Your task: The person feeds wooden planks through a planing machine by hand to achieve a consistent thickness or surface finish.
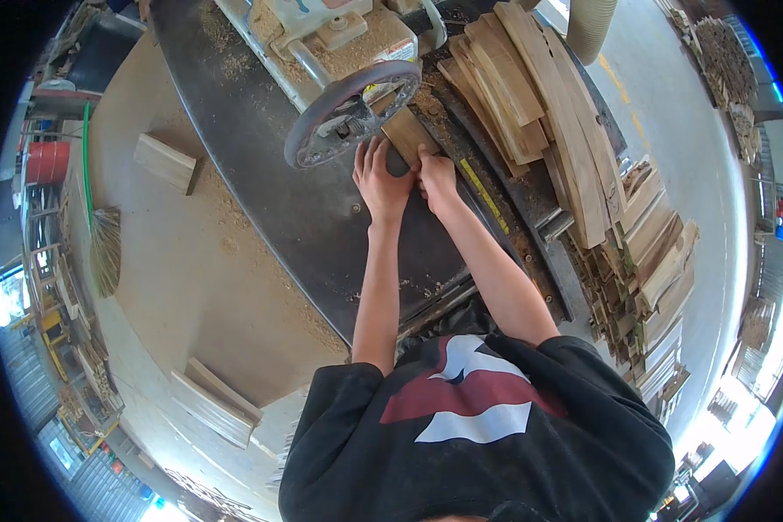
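A short wooden board [409, 137] lies on the dark machine table [313, 222], its far end running under a woodworking machine. My right hand [436, 179] is closed on the near right corner of the board, thumb and fingers pressed together on it. Just left of the board, my left hand [383, 186] rests with its fingers stretched forward and apart, the thumb close to the board's near end. A large handwheel [300, 143] stands over the table, ahead and left of my hands. Where the board meets the machine is hidden.
Stacked wooden boards [509, 87] lie right of the fence, which carries a yellow measuring strip [485, 196]. More wood pieces [657, 235] are piled farther right. A loose block [165, 163] lies on the brown surface to the left. Sawdust [222, 35] covers parts of the machine.
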Motion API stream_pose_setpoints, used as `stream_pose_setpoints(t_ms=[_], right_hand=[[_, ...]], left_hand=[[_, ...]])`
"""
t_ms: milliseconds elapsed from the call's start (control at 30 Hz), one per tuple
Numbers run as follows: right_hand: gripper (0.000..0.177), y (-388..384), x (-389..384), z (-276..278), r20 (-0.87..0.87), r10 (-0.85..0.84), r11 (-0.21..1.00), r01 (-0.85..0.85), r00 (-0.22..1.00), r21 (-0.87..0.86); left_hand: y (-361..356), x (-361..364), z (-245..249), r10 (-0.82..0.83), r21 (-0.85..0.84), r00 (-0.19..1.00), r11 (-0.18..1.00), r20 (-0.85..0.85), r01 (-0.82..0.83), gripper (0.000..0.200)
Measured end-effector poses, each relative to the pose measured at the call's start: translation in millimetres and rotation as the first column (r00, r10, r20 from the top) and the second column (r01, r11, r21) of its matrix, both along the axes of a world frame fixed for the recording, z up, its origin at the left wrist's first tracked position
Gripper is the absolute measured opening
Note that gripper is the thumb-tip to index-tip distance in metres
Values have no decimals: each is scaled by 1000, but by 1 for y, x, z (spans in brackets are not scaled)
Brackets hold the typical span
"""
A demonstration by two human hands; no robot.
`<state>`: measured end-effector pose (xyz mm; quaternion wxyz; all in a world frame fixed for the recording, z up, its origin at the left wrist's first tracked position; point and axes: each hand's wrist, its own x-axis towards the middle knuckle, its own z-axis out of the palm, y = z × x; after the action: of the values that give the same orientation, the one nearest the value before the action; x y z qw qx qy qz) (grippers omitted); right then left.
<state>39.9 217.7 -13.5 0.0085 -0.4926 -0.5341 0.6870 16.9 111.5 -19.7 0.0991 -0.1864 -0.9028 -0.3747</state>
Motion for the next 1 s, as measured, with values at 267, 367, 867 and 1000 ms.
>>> stream_pose_setpoints(t_ms=[267, 367, 867, 1000], right_hand=[[55, 1, -54, 18, -18, 144, 987, -145, 989, -61], [47, 5, -52, 15, -305, 271, 957, -291, 913, -19], [48, -20, 48, -9, -408, 759, 591, -275, 507, 758], [48, -14, 46, -21, -468, 703, 624, -149, 536, 767]], left_hand=[[-3, 177, 16, -442, 141, 866, 897, 235, 419, 68], [-37, 192, 34, -542, -223, 824, 794, 164, 566, 66], [-394, -95, 54, 731, -130, 646, 634, -221, -762, 75], [-354, -237, 56, 779, -141, 623, 626, 72, -767, 88]])
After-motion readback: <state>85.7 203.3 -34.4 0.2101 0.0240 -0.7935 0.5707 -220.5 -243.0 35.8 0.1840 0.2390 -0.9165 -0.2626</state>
